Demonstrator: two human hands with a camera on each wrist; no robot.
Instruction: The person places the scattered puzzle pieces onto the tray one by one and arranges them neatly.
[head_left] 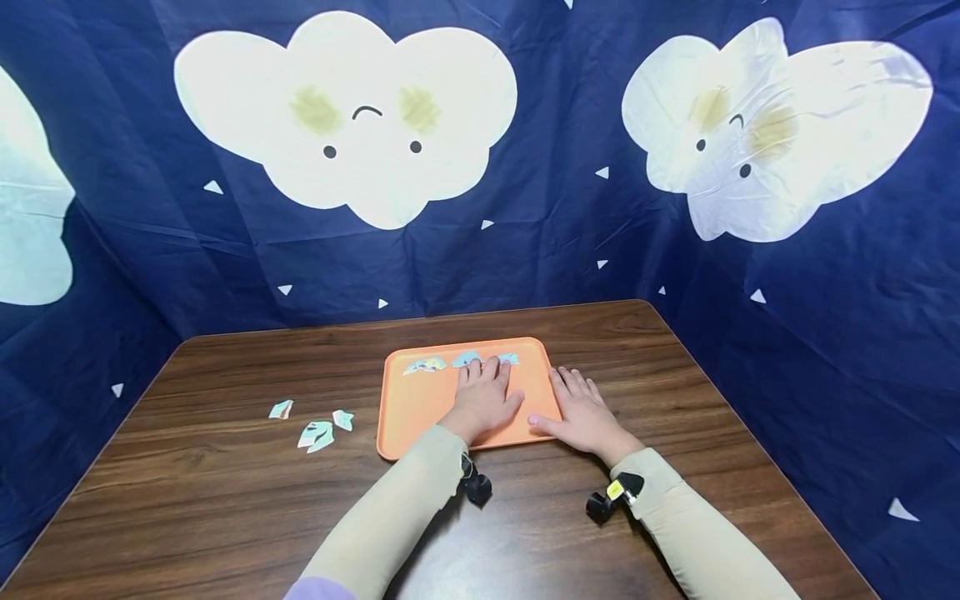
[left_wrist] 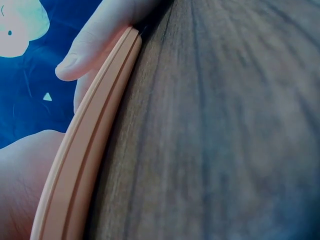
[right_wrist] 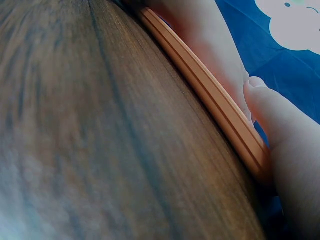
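An orange tray [head_left: 408, 417] lies on the table. My left hand [head_left: 483, 404] is over it, palm down, with straight fingers reaching the far part of the tray. Under or beside those fingertips are two light-blue printed pieces, the middle piece [head_left: 465, 358] and the right piece [head_left: 510, 358], both partly covered. A third printed piece [head_left: 425, 365], with yellow on it, is farther left on the tray. At the tray's right edge rests my right hand [head_left: 588, 421], fingers straight and thumb across the rim. The tray's side wall [right_wrist: 215, 95] shows close up in the right wrist view.
Left of the tray, several loose printed pieces [head_left: 316, 435] lie on the brown wooden table [head_left: 225, 500]. A dark blue curtain [head_left: 555, 233] with white clouds hangs behind and beside the table.
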